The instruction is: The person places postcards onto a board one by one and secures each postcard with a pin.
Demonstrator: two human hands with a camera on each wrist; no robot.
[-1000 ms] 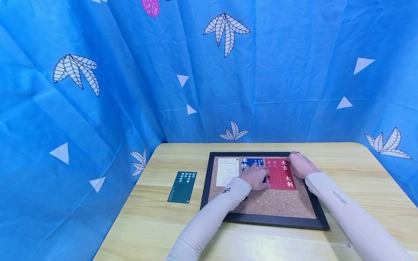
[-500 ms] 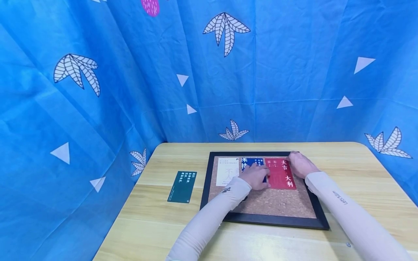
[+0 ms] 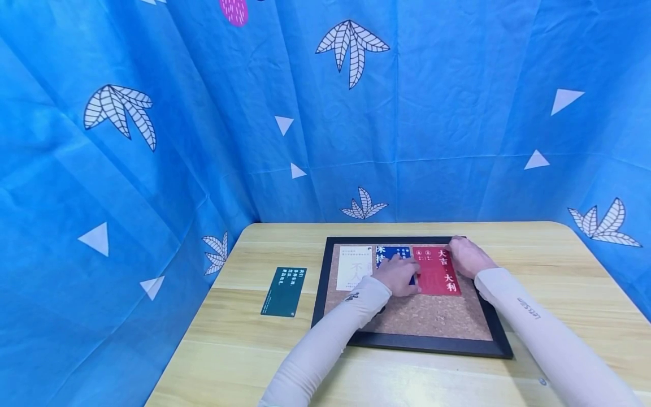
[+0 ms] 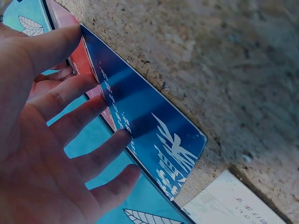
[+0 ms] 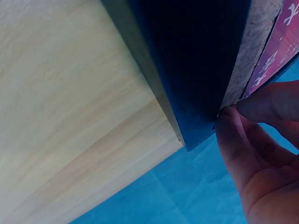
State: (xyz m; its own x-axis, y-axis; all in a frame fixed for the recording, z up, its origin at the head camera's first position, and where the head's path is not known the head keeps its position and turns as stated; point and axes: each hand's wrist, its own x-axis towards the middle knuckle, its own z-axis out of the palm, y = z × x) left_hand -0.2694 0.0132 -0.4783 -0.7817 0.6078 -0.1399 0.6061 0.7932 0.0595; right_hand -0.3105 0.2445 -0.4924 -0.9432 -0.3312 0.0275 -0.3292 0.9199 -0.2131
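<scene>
In the head view my left hand [image 3: 399,275] rests across the blue card [image 4: 145,102] and reaches the left edge of the red card [image 3: 432,277]. Its fingers are spread, with fingertips along the blue card's edge in the left wrist view. My right hand [image 3: 469,257] is at the red card's top right corner, beside the black frame [image 5: 196,60]. Thumb and finger tips are close together there in the right wrist view; anything between them is hidden. Both cards lie on the cork board [image 3: 432,319].
A cream card [image 3: 351,271] lies at the cork's upper left. The green card [image 3: 283,291] lies on the wooden table [image 3: 224,345], left of the frame. Blue patterned curtain [image 3: 437,113] hangs behind the table and along its left side. Both forearms cross the frame's near part.
</scene>
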